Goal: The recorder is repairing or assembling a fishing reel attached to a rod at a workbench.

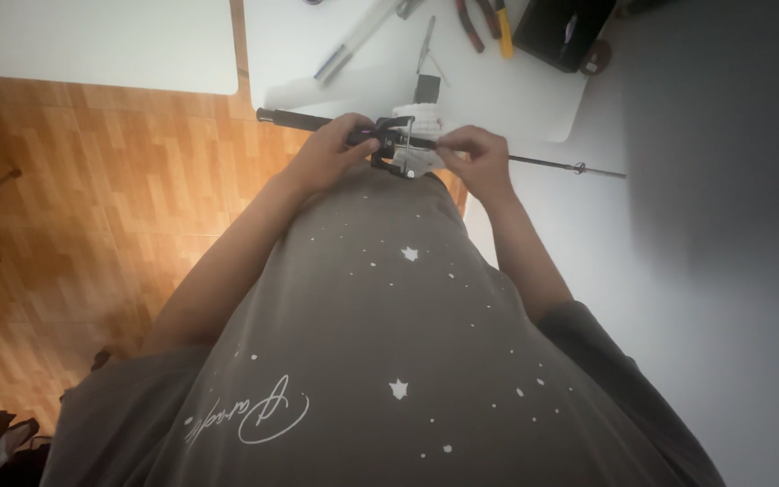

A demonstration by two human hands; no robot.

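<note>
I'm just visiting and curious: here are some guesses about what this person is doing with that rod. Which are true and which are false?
1. Both hands are on the fishing rod. True: the left hand grips the dark handle and the right hand pinches by the reel.
2. The rod lies flat on the white table. False: it is held up in the hands, in front of the table's edge.
3. Pliers lie on the table beyond the hands. True: they have red and yellow handles.
4. The floor is grey carpet. False: it is wood-patterned.
5. The person wears a plain white shirt. False: the shirt is grey with small white stars.
</note>
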